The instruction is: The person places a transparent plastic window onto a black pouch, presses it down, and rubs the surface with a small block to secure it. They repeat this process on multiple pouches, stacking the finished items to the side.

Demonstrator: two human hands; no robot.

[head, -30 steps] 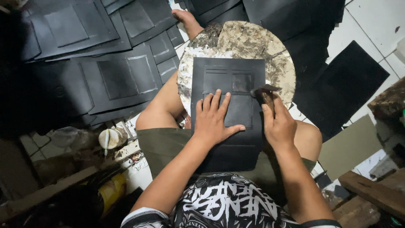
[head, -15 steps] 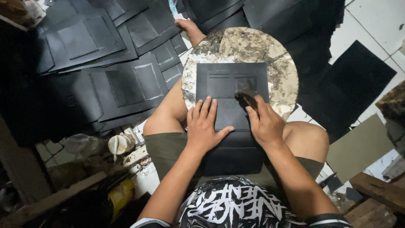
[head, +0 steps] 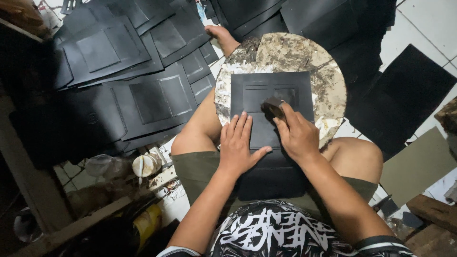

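Black sheet (head: 266, 95) under both hands (head: 266, 143)

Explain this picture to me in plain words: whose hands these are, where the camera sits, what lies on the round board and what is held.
There is no machine here. A person sits on the floor and works with two bare hands. The single picture comes from a camera worn on that person's head, looking down over the chest and knees.

On the lap rests a round, stained board. On it lies a flat black sheet with stitched or glued panels, hanging down toward the person.

The left hand lies flat on the sheet, fingers spread, pressing it down. The right hand grips a small dark block and presses it onto the sheet.

To the left, many similar black sheets are piled on the floor, beside a small pot. More dark sheets lie to the right on white tiles.
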